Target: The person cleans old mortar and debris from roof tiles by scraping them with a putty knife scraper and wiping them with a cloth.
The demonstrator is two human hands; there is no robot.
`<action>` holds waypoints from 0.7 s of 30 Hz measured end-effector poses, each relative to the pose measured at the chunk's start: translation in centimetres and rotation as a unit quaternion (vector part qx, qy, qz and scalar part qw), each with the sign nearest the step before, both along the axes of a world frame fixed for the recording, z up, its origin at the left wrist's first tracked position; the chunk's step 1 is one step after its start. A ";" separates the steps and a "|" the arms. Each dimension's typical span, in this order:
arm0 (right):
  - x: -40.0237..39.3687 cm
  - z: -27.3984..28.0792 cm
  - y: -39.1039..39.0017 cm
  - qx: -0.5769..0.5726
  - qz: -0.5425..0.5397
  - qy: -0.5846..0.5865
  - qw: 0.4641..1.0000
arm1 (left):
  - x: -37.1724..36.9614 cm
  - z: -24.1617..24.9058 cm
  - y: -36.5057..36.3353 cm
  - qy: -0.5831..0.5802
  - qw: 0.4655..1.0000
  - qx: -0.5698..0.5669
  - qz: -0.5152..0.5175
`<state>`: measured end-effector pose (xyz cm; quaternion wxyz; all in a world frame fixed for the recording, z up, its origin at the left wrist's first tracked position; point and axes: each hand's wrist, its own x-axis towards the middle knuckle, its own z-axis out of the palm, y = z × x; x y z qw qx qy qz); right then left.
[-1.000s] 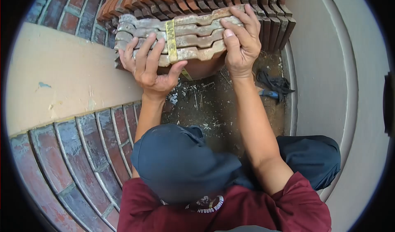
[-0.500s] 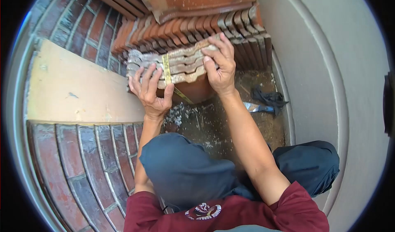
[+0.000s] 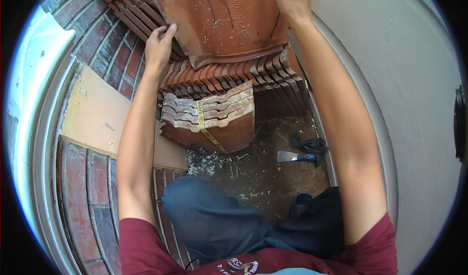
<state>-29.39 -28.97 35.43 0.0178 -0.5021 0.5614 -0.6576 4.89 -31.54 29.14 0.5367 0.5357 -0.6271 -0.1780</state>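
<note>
A large orange-red clay roof tile (image 3: pixel 229 24) with raised lettering lies on top of the stacked tiles. My left hand (image 3: pixel 160 48) is at the tile's left edge, thumb and fingers apart, the thumb near the rim. At the upper right corner, my right hand (image 3: pixel 295 2) has its fingers bent over the tile's edge; the fingertips are partly cut off by the frame. Below, a bundle of several tiles (image 3: pixel 234 129), bound by a yellow strap (image 3: pixel 201 114), stands on the floor in front of a row of upright tiles (image 3: pixel 234 73).
A scraper (image 3: pixel 295 156) lies on the dirty floor (image 3: pixel 263 177) beside a black cloth (image 3: pixel 312 145). On the left is a brick wall (image 3: pixel 80 177) with a beige panel (image 3: pixel 95 114); a smooth grey wall (image 3: pixel 385 80) rises on the right. More tiles (image 3: pixel 136 17) stand at the upper left.
Both hands have let go of the strapped tile bundle and moved up to the large roof tile above. The bundle now stands by itself. The view has shifted upward.
</note>
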 end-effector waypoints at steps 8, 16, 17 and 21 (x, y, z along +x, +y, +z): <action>-3.0 -7.5 -3.7 0.060 0.196 0.028 0.978 | -3.7 -3.0 -3.9 0.174 0.981 -0.034 -0.076; -4.3 -9.8 -5.4 0.015 0.215 0.036 0.976 | -4.2 -2.9 -3.1 0.174 0.974 -0.143 -0.035; -4.4 -10.2 -5.5 0.002 0.224 0.023 0.974 | -3.9 -2.3 -2.9 0.143 0.978 -0.152 -0.023; -3.7 -8.6 -4.0 -0.067 0.318 -0.044 0.945 | -3.6 2.3 1.2 0.055 0.982 -0.182 0.017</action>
